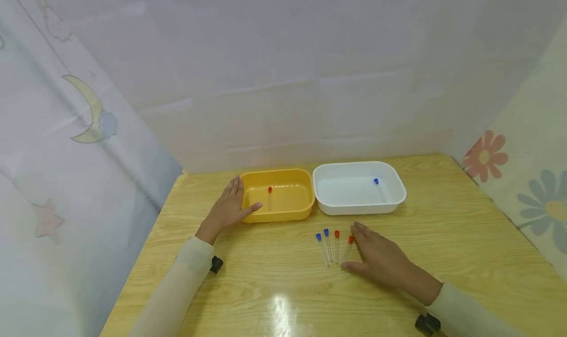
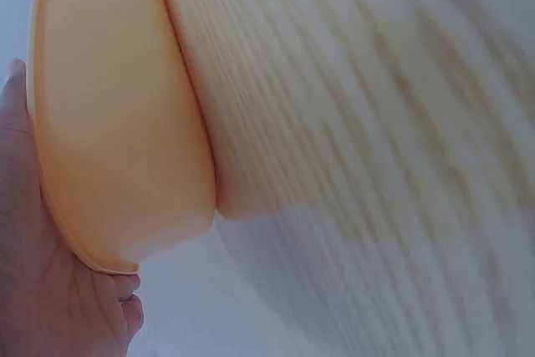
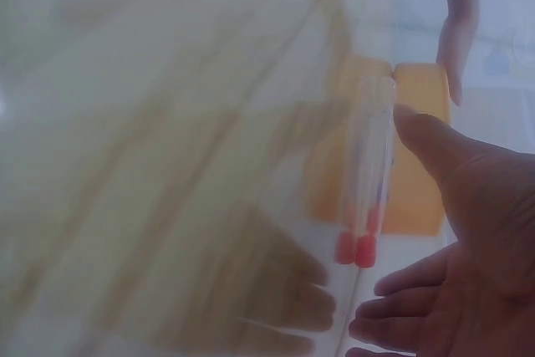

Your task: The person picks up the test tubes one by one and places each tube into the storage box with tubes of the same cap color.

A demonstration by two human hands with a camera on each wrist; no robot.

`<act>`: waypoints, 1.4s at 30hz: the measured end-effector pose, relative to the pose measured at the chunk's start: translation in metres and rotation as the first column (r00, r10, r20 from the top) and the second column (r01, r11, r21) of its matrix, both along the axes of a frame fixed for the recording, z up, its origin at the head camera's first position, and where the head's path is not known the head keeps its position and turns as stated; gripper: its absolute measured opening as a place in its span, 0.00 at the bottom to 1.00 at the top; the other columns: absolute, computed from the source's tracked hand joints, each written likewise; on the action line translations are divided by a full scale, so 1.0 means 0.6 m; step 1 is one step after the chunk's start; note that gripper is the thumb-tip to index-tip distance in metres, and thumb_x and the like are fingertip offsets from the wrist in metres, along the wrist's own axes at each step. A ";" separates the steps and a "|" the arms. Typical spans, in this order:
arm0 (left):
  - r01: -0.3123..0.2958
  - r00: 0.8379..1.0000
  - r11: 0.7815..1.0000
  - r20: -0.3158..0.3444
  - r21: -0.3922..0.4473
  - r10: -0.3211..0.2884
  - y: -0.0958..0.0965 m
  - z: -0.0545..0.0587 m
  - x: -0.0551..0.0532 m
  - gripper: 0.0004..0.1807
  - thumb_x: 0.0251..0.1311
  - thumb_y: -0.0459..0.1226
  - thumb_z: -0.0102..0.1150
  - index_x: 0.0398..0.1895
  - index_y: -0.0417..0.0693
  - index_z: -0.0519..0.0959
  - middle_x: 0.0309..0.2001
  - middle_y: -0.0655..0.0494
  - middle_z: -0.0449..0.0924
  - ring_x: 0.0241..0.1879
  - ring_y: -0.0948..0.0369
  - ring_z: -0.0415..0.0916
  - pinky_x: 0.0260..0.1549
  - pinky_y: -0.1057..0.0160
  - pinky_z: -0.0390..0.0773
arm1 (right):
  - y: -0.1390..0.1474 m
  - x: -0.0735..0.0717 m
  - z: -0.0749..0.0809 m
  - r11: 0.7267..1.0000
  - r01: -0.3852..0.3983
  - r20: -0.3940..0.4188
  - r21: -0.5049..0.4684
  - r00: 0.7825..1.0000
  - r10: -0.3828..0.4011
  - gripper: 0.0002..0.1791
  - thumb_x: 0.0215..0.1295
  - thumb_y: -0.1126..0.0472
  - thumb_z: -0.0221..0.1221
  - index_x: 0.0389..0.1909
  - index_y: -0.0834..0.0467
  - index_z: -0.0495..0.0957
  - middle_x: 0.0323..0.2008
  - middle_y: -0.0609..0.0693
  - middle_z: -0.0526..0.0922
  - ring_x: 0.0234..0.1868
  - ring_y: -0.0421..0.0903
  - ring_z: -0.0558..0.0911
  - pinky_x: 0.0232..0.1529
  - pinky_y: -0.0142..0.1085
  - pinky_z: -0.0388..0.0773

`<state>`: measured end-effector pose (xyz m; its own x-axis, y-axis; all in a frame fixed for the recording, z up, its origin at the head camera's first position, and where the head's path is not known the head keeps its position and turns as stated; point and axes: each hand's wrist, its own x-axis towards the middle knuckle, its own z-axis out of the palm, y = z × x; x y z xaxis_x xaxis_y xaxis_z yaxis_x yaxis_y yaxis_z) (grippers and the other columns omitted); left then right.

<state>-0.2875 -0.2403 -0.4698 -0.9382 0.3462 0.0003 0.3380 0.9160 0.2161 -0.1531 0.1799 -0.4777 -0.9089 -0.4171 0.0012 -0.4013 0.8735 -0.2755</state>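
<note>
My left hand (image 1: pixel 227 209) rests at the left end of a yellow tray (image 1: pixel 283 218), fingers stretched along its outside and the thumb over the front rim. The left wrist view shows that hand against the rim of the yellow tray (image 2: pixel 125 114). Two blue-capped test tubes (image 1: pixel 323 250) and two red-capped test tubes (image 1: pixel 337 248) lie in a row on the table. Beside the rightmost tube my right hand (image 1: pixel 383 258) is spread, thumb near its clear end and fingers near its red cap. In the right wrist view nothing is between the fingers of the right hand (image 3: pixel 476 232).
A white tray (image 1: pixel 345 210) stands right against the yellow one, with a blue-capped tube (image 1: pixel 376 181) inside. One red-capped tube (image 1: pixel 270 190) lies in the yellow tray. Behind the wooden table (image 1: pixel 248 288) hangs a pale cloth (image 1: pixel 283 81).
</note>
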 end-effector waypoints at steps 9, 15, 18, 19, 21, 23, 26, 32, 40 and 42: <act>0.001 1.000 1.000 0.014 0.007 -0.001 0.002 0.002 -0.004 0.65 0.63 0.76 0.38 0.80 0.33 0.34 0.81 0.41 0.24 0.80 0.47 0.28 0.77 0.48 0.37 | -0.003 -0.006 0.000 1.000 0.000 0.029 0.007 1.000 0.000 0.58 0.59 0.28 0.63 0.72 0.73 0.63 0.72 0.69 0.64 0.69 0.67 0.69 0.63 0.61 0.71; -0.004 1.000 1.000 0.023 0.013 0.004 0.001 0.000 -0.004 0.65 0.62 0.76 0.39 0.80 0.33 0.34 0.81 0.41 0.23 0.80 0.47 0.28 0.77 0.47 0.37 | -0.006 -0.009 0.000 1.000 0.003 0.051 0.010 0.999 -0.003 0.58 0.58 0.27 0.63 0.71 0.73 0.64 0.71 0.70 0.65 0.69 0.68 0.68 0.65 0.62 0.68; -0.007 1.000 1.000 0.025 0.009 0.007 0.001 0.000 -0.004 0.66 0.61 0.77 0.38 0.80 0.33 0.34 0.81 0.42 0.23 0.80 0.47 0.28 0.77 0.47 0.37 | -0.007 -0.010 -0.001 1.000 0.002 0.059 0.016 0.998 -0.003 0.59 0.57 0.27 0.64 0.70 0.73 0.65 0.71 0.71 0.65 0.69 0.68 0.68 0.66 0.62 0.67; -0.008 1.000 1.000 0.027 0.009 0.007 0.001 0.000 -0.004 0.67 0.61 0.77 0.38 0.80 0.33 0.34 0.81 0.42 0.23 0.80 0.47 0.28 0.77 0.47 0.37 | -0.008 -0.010 -0.001 1.000 0.000 0.057 0.021 0.998 -0.001 0.59 0.56 0.27 0.64 0.69 0.74 0.65 0.71 0.71 0.65 0.69 0.68 0.68 0.66 0.62 0.67; -0.009 1.000 1.000 0.030 0.005 0.009 0.001 0.001 -0.003 0.67 0.60 0.78 0.38 0.80 0.33 0.34 0.81 0.42 0.23 0.80 0.47 0.28 0.77 0.48 0.37 | -0.009 -0.011 -0.001 1.000 -0.004 0.046 0.027 0.999 0.003 0.58 0.55 0.28 0.66 0.68 0.74 0.67 0.70 0.71 0.66 0.69 0.68 0.69 0.67 0.61 0.66; -0.008 1.000 1.000 0.031 0.007 0.008 0.002 0.003 -0.003 0.67 0.60 0.77 0.39 0.80 0.33 0.34 0.81 0.42 0.23 0.80 0.47 0.28 0.77 0.48 0.37 | -0.010 -0.011 0.000 0.999 -0.009 0.033 0.035 0.999 0.008 0.58 0.55 0.28 0.66 0.66 0.75 0.68 0.69 0.72 0.67 0.69 0.67 0.69 0.67 0.61 0.66; -0.010 0.999 1.000 0.032 0.009 0.010 0.003 0.005 -0.002 0.67 0.60 0.77 0.41 0.80 0.33 0.34 0.81 0.41 0.24 0.80 0.47 0.28 0.77 0.48 0.37 | -0.011 -0.010 0.002 0.999 -0.007 0.023 0.040 1.000 0.006 0.58 0.54 0.28 0.67 0.65 0.75 0.69 0.68 0.72 0.68 0.69 0.67 0.69 0.68 0.61 0.65; -0.015 0.999 1.000 0.040 0.008 0.015 0.005 0.007 0.000 0.68 0.59 0.78 0.42 0.80 0.33 0.34 0.81 0.40 0.26 0.80 0.47 0.29 0.77 0.48 0.38 | -0.014 -0.004 0.003 0.999 0.030 0.031 0.044 0.999 -0.031 0.61 0.51 0.26 0.67 0.64 0.77 0.69 0.67 0.75 0.68 0.68 0.69 0.70 0.67 0.61 0.66; -0.014 1.000 1.000 0.027 -0.001 0.014 0.003 0.005 -0.004 0.69 0.58 0.79 0.39 0.80 0.34 0.33 0.81 0.40 0.26 0.80 0.47 0.27 0.77 0.48 0.37 | -0.017 -0.003 0.006 0.997 0.077 0.013 0.031 0.997 -0.077 0.60 0.52 0.26 0.67 0.62 0.78 0.70 0.65 0.76 0.69 0.66 0.71 0.71 0.66 0.61 0.68; -0.014 0.999 1.000 0.030 -0.002 0.014 0.003 0.004 -0.004 0.69 0.58 0.79 0.39 0.80 0.34 0.33 0.81 0.39 0.26 0.80 0.47 0.27 0.77 0.48 0.38 | -0.018 -0.002 0.005 0.996 0.082 0.019 0.025 0.996 -0.082 0.60 0.52 0.25 0.66 0.63 0.78 0.70 0.65 0.76 0.69 0.66 0.71 0.71 0.66 0.61 0.67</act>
